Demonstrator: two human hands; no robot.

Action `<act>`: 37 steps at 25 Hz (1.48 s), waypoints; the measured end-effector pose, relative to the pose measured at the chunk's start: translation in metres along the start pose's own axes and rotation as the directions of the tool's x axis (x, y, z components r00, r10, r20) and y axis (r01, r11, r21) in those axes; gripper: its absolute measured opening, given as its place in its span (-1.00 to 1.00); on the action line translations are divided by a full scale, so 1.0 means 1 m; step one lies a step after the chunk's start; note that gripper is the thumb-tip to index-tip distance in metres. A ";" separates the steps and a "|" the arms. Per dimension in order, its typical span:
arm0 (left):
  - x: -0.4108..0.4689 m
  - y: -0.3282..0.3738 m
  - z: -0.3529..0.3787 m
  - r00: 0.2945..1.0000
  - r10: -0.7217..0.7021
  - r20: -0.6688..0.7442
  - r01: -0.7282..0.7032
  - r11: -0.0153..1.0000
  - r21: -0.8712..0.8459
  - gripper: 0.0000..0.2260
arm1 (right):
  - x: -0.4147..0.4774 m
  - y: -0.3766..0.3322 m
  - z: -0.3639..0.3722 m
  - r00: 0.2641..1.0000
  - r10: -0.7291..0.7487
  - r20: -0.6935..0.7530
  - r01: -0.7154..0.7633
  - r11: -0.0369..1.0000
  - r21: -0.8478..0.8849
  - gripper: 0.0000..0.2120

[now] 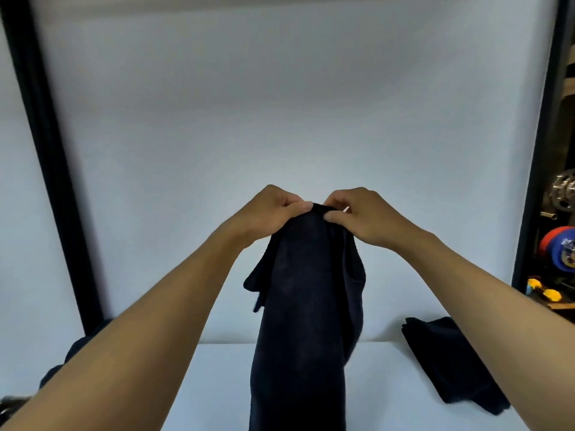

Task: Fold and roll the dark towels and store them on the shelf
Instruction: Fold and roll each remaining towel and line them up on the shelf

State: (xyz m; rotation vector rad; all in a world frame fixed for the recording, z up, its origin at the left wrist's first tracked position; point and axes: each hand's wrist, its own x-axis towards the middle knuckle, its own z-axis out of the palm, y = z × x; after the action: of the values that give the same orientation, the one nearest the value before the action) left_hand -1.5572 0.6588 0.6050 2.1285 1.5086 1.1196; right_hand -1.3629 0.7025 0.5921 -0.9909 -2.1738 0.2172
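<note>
While both hands are up over the table, the head view puts the task at an early stage by my read. The left hand and right hand sit almost together. Each has its fingers curled and its thumb pinching the top edge of the dark towel. The towel hangs above the table's middle, not yet folded or rolled, and its lower end runs out past the near edge.

A folded towel lies flat by the table's right edge and doesn't look rolled. A dark heap sits at the left edge, mostly hidden by the forearm, so I can't tell its state. Nothing is seen stored yet, so folding, rolling and shelving are all left.

The cloth is navy-black, matt, soft and limp, falling in long vertical folds. A small white tag shows by the right fingers. The table top is smooth, white and flat. A rack at the right holds spools. I can't tell whether it is the storage shelf.
</note>
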 end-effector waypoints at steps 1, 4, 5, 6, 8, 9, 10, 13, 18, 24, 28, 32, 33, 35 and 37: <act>-0.001 -0.003 -0.004 1.000 -0.006 -0.027 0.007 0.998 0.057 -0.69 | -0.001 -0.001 -0.001 0.999 0.022 0.046 -0.026 0.997 0.078 -0.92; -0.004 -0.004 -0.006 0.981 0.089 -0.174 -0.044 0.969 0.244 -0.76 | -0.006 -0.008 -0.006 0.978 0.066 0.197 -0.123 0.948 0.295 -0.83; -0.005 -0.001 -0.005 0.972 0.132 -0.196 -0.078 0.963 0.260 -0.79 | -0.006 -0.011 -0.008 0.979 0.065 0.193 -0.126 0.939 0.320 -0.79; -0.005 0.004 -0.004 0.966 0.165 -0.197 -0.110 0.958 0.263 -0.81 | -0.005 -0.014 -0.008 0.984 0.054 0.168 -0.108 0.938 0.330 -0.78; -0.005 0.012 -0.003 0.963 0.204 -0.176 -0.150 0.949 0.279 -0.86 | -0.003 -0.020 -0.006 0.993 0.029 0.116 -0.063 0.952 0.301 -0.83; -0.004 0.015 -0.004 0.963 0.212 -0.168 -0.157 0.944 0.291 -0.89 | -0.002 -0.021 -0.006 0.994 0.029 0.104 -0.057 0.961 0.269 -0.88; -0.004 0.016 -0.006 0.965 0.207 -0.158 -0.151 0.939 0.309 -0.90 | -0.002 -0.020 -0.006 0.995 0.032 0.094 -0.053 0.972 0.231 -0.92; -0.010 0.002 -0.015 0.995 0.087 -0.051 -0.051 0.872 0.487 -0.89 | -0.005 -0.009 -0.009 0.998 0.055 -0.017 -0.052 0.988 0.144 -0.93; -0.022 -0.032 -0.030 0.957 -0.082 -0.278 0.160 0.949 0.272 -0.81 | -0.013 0.023 -0.022 0.963 0.251 -0.101 -0.262 0.958 -0.119 -0.92; -0.014 0.004 0.012 0.980 0.059 -0.191 -0.040 0.994 0.105 -0.88 | -0.012 -0.030 0.003 0.988 -0.153 -0.030 0.153 0.988 0.014 -0.49; -0.015 -0.007 0.019 0.983 0.006 -0.181 0.002 0.999 0.043 -0.83 | -0.007 -0.030 -0.001 0.989 -0.146 0.016 0.146 0.967 -0.209 -0.87; -0.024 -0.022 0.026 0.997 -0.017 -0.069 0.027 0.990 0.139 -0.96 | -0.011 -0.015 -0.002 0.996 -0.083 0.022 0.086 0.965 -0.248 -0.93; -0.027 -0.030 0.024 0.998 -0.033 -0.062 0.045 0.977 0.208 -0.94 | -0.012 -0.010 -0.004 0.998 -0.055 -0.029 0.048 0.977 -0.209 -0.95; -0.029 -0.054 0.009 0.994 -0.084 -0.076 0.104 0.942 0.319 -0.90 | -0.013 0.003 -0.013 0.989 0.035 -0.147 -0.049 0.994 -0.095 -0.94; -0.029 -0.076 -0.010 0.985 -0.158 -0.063 0.170 0.899 0.404 -0.91 | -0.013 0.016 -0.023 0.964 0.147 -0.222 -0.145 0.989 0.024 -0.93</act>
State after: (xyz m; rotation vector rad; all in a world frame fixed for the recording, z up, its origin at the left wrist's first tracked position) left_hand -1.6195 0.6614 0.5510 2.1864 2.0437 0.8323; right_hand -1.3326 0.7007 0.5947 -1.1169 -1.8974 0.1740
